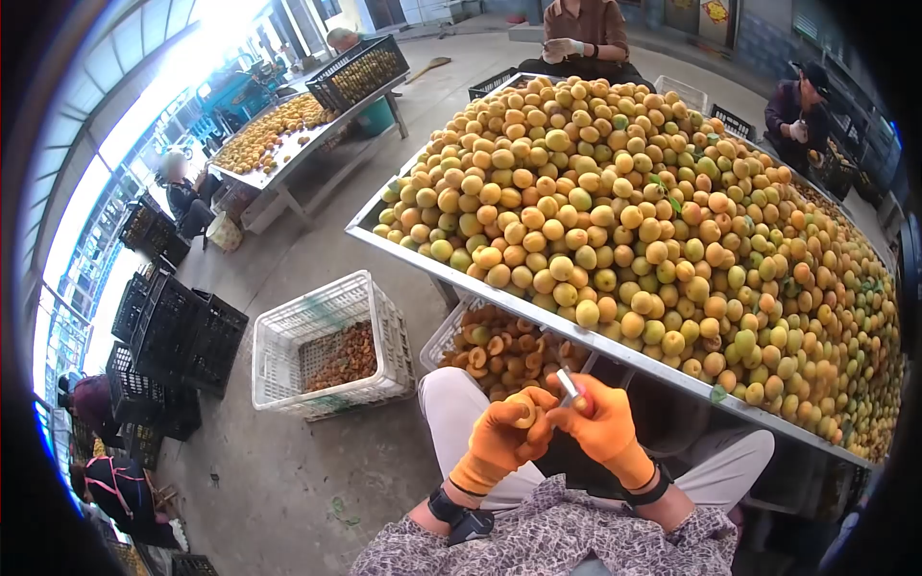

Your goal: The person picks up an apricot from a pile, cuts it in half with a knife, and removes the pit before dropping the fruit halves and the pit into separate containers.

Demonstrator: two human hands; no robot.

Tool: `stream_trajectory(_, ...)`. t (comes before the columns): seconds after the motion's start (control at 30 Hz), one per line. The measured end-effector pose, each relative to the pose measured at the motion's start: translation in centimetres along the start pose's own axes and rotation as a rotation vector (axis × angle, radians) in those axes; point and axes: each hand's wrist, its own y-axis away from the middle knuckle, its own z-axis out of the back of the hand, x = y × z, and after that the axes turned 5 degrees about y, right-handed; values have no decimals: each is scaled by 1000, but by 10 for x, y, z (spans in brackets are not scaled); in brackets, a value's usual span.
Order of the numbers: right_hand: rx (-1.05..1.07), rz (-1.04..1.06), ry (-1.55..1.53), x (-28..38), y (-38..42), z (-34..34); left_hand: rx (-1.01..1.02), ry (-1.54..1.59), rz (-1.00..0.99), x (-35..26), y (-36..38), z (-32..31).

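My left hand [499, 440], in an orange glove, is closed around an apricot [524, 415] whose pale flesh shows between the fingers. Close beside it, my right hand [607, 427], gloved the same way, grips a small knife [570, 386] with a short metal blade and a bit of red at its handle. Both hands are above my lap. Just beyond them, halved apricots [499, 350] fill a white crate [434, 344], partly hidden under the table edge. Whole apricots [615, 202] are heaped on the metal-rimmed table [567, 324] in front of me.
To the left, a white plastic crate [272, 379] holds apricot pits [344, 357]. Black crates [173, 326] are stacked farther left. A second table [279, 171] bears more fruit. Co-workers sit across the heap [586, 34], at far right [797, 110] and along the left.
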Motion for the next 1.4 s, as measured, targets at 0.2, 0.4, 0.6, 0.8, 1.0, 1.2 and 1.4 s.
stream_trajectory(0.2,93,21,52,14,11,8,-200,-200,56,10,1,-31)
stream_trajectory(0.4,64,26,217,17,18,18,-245,-472,-3,24,1,-29)
stream_trajectory(0.6,10,113,178,6,27,26,-314,-281,79,43,-9,-31)
stream_trajectory(0.8,-14,336,426,-17,39,43,-261,-473,209,55,-14,6)
stream_trajectory(1.0,-177,221,440,-21,54,67,-48,-828,166,55,-37,-17)
stream_trajectory(1.2,-638,76,809,-45,72,136,-458,-1827,-371,-28,-60,19)
stream_trajectory(1.4,-798,-29,556,-69,88,147,-730,-2041,-815,-90,-107,2)
